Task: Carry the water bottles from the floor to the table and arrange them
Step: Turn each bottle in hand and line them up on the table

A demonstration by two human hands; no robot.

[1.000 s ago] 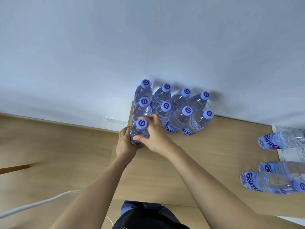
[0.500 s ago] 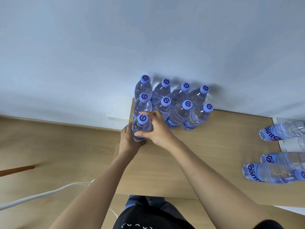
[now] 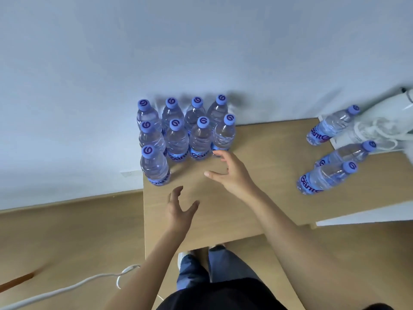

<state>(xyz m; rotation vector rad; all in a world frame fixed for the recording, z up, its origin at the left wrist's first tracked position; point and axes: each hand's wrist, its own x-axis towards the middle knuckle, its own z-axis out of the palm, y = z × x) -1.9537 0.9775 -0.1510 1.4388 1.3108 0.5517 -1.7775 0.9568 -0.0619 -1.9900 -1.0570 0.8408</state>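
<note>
Several clear water bottles with blue caps stand in rows at the far left corner of the wooden table (image 3: 257, 153), against the wall. The nearest one, the front-left bottle (image 3: 154, 167), stands alone at the table's left edge. My left hand (image 3: 180, 210) hovers over the table just in front of it, fingers spread and empty. My right hand (image 3: 230, 173) hovers with relaxed fingers near the right end of the second row (image 3: 223, 134), holding nothing. Three more bottles stand at the table's right side, the closest being the near right bottle (image 3: 325, 177).
A white surface (image 3: 366, 139) with a tangled white cord lies at the far right beside the right-hand bottles. A white cable (image 3: 67, 287) runs over the wooden floor at lower left. My legs and shoes show below the table's near edge.
Both hands have let go of the front-left bottle and drawn back toward me, fingers opening. The view has shifted, showing more of the table's right side.
</note>
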